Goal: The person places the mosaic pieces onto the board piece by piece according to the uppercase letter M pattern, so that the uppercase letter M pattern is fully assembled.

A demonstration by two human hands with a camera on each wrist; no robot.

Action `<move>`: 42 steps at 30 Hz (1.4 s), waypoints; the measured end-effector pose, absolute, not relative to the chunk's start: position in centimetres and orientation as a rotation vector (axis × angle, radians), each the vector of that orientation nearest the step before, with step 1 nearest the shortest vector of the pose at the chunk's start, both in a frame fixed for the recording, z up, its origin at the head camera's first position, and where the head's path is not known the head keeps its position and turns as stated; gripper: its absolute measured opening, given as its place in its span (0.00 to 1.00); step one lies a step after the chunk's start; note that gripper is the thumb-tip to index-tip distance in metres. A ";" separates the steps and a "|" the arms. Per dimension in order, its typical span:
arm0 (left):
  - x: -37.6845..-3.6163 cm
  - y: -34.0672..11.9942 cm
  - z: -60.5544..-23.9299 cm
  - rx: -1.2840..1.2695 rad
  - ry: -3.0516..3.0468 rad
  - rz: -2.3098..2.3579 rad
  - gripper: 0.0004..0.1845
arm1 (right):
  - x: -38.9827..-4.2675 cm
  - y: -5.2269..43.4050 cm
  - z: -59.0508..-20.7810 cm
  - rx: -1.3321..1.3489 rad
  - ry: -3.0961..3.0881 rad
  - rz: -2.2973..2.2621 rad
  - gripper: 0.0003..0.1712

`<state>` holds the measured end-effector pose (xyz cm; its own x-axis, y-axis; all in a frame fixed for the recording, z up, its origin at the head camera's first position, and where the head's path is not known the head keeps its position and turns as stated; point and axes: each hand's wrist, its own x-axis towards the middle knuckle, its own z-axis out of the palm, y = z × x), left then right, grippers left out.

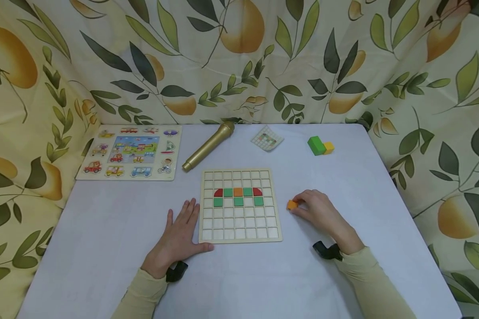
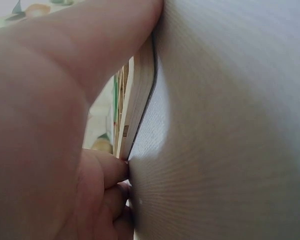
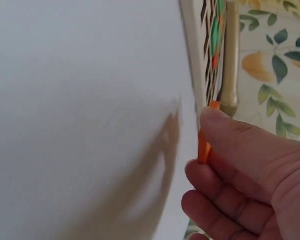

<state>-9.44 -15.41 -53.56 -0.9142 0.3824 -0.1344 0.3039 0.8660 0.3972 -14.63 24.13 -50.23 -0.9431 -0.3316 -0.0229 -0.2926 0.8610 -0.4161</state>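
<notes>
A wooden grid board lies on the white table. Set into its cells are red quarter-round pieces, several green squares and an orange square. My left hand rests at the board's left edge, fingers straight and spread, with the thumb by the lower left corner. Just right of the board, my right hand pinches an orange block between thumb and fingers. In the right wrist view this orange block shows partly behind the thumb.
Behind the board lies a gold microphone, with a small patterned card to its right. A green block and a yellow block sit at the back right. A vehicle picture puzzle occupies the back left.
</notes>
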 end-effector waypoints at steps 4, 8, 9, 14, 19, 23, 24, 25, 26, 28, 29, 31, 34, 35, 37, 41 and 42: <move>-9.4 -15.4 -53.6 0.525 2.828 0.562 0.66 | -15.4 21.7 -49.8 -0.562 2.923 -0.695 0.13; -9.4 -15.3 -53.5 0.519 2.824 0.560 0.66 | -15.9 18.7 -49.3 -0.669 2.892 -0.735 0.15; -9.4 -15.3 -53.5 0.520 2.823 0.558 0.66 | -16.0 17.9 -49.3 -0.697 2.885 -0.739 0.15; -9.4 -15.2 -53.5 0.523 2.822 0.560 0.66 | -16.3 14.3 -49.4 -0.829 2.851 -0.735 0.14; -9.4 -15.3 -53.6 0.528 2.819 0.558 0.65 | -16.5 11.4 -49.5 -0.981 2.838 -0.687 0.13; -9.4 -15.3 -53.6 0.532 2.820 0.547 0.65 | -16.5 9.5 -49.5 -1.065 2.830 -0.638 0.13; -9.4 -15.3 -53.6 0.530 2.820 0.543 0.65 | -16.5 9.1 -49.5 -1.079 2.827 -0.629 0.13; -9.4 -15.3 -53.6 0.530 2.820 0.544 0.65 | -16.5 8.7 -49.6 -1.093 2.827 -0.614 0.13; -9.4 -15.3 -53.6 0.529 2.817 0.546 0.65 | -16.4 8.4 -49.6 -1.108 2.828 -0.603 0.13; -9.4 -15.3 -53.5 0.528 2.815 0.548 0.65 | -16.4 7.7 -49.6 -1.138 2.831 -0.585 0.13; -9.4 -15.4 -53.5 0.525 2.812 0.548 0.65 | -16.3 7.4 -49.7 -1.151 2.832 -0.569 0.13; -9.4 -15.4 -53.6 0.521 2.809 0.548 0.65 | -16.3 6.9 -49.8 -1.169 2.835 -0.540 0.12; -9.4 -15.4 -53.6 0.522 2.810 0.543 0.65 | -16.2 6.3 -50.0 -1.154 2.842 -0.480 0.10; -9.4 -15.4 -53.6 0.523 2.810 0.541 0.65 | -16.2 6.1 -50.1 -1.144 2.846 -0.464 0.10; -9.4 -15.4 -53.6 0.524 2.811 0.540 0.65 | -16.2 5.9 -50.2 -1.126 2.855 -0.445 0.09; -9.4 -15.4 -53.5 0.529 2.816 0.544 0.65 | -16.1 5.6 -50.5 -1.117 2.863 -0.443 0.10; -9.4 -15.4 -53.5 0.528 2.817 0.545 0.65 | -16.1 5.6 -50.5 -1.113 2.862 -0.441 0.11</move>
<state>-9.39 -15.43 -53.54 -0.9102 0.3868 -0.1482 0.3036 0.8664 0.3964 -16.10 5.57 -50.49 -0.7421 -0.6671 0.0656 -0.6559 0.7025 -0.2763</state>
